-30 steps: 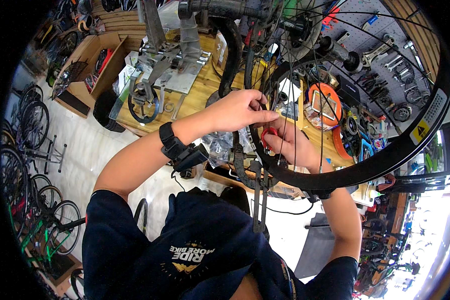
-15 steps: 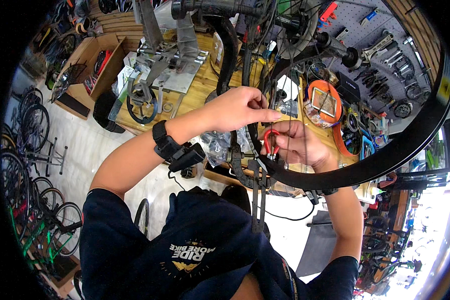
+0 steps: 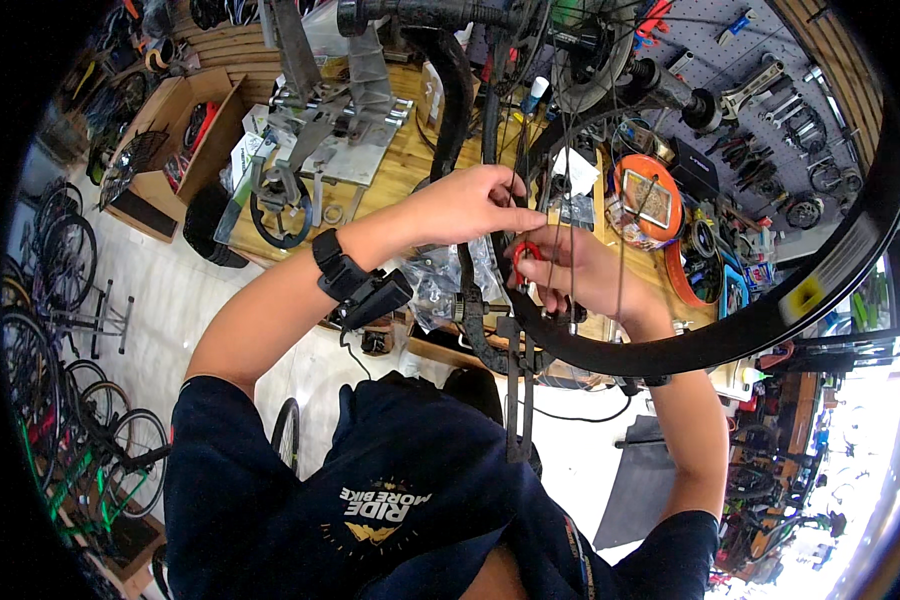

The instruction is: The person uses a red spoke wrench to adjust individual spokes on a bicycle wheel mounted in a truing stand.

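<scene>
A black bicycle wheel rim point(image 3: 670, 350) with thin spokes is mounted in a dark truing stand point(image 3: 452, 110). My right hand point(image 3: 585, 272) is closed on a red spoke wrench point(image 3: 526, 258), just inside the lower left part of the rim. My left hand point(image 3: 475, 208) reaches in from the left, slightly above the wrench. Its thumb and fingers are pinched together at the spokes, and whatever lies between the fingertips is too small to make out. The wheel's hub point(image 3: 580, 40) sits at the top among the stand's arms.
Behind the wheel, a wooden bench point(image 3: 395, 165) carries a metal fixture point(image 3: 345, 125), an orange round container point(image 3: 647, 200) and a plastic bag point(image 3: 445, 290). Wrenches point(image 3: 808, 130) hang on a pegboard at the right. An open cardboard box point(image 3: 160, 190) and several bicycles point(image 3: 90, 400) are at the left.
The wheel has turned, carrying the rim's yellow label down and left along the right side. My right hand and the red spoke wrench have shifted slightly up and left; my left hand moved slightly left.
</scene>
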Demonstrator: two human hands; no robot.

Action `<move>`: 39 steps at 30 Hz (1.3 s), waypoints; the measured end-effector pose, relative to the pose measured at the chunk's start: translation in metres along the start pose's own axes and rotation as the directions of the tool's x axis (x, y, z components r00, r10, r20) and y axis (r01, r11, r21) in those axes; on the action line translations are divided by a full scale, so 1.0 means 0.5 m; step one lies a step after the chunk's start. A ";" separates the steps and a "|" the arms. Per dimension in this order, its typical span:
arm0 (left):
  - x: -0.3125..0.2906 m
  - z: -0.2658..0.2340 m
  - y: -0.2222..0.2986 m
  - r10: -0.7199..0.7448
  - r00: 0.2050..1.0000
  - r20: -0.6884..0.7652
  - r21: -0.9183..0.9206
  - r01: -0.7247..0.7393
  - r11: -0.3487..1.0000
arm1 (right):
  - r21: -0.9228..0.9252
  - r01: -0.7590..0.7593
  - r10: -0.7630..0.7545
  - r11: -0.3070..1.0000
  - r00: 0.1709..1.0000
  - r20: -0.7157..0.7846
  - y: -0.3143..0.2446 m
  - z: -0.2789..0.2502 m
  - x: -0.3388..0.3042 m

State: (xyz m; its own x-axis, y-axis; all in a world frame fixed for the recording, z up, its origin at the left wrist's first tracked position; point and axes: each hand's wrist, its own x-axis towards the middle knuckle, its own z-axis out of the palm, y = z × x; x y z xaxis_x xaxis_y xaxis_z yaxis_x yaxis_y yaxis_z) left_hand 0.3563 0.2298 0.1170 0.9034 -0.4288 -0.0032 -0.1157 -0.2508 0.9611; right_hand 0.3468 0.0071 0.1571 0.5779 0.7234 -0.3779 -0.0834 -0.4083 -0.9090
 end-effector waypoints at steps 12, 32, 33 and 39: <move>0.002 0.000 -0.025 0.047 0.997 -0.061 0.062 -0.043 0.997 | -0.668 0.071 -0.274 0.741 0.940 -0.204 -0.013 0.036 0.032; 0.002 -0.006 -0.016 0.041 0.999 -0.023 0.065 -0.039 0.997 | 0.136 0.044 -0.052 0.990 0.997 0.061 -0.014 -0.014 0.026; 0.003 -0.003 -0.020 0.049 0.999 -0.018 0.040 -0.049 0.998 | 0.131 0.068 -0.075 0.989 0.996 0.053 -0.006 -0.014 0.028; -0.018 -0.003 -0.004 -0.079 0.996 0.031 0.180 0.072 0.981 | 0.109 0.117 -0.122 0.987 0.992 0.040 0.024 -0.011 0.037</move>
State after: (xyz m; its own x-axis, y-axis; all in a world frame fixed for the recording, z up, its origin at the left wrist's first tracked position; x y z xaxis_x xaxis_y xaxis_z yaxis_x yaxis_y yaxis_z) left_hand 0.3488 0.2355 0.1156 0.8963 -0.4348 -0.0875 -0.1230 -0.4332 0.8928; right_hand 0.3610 0.0124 0.1400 0.5507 0.7895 -0.2710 -0.1035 -0.2576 -0.9607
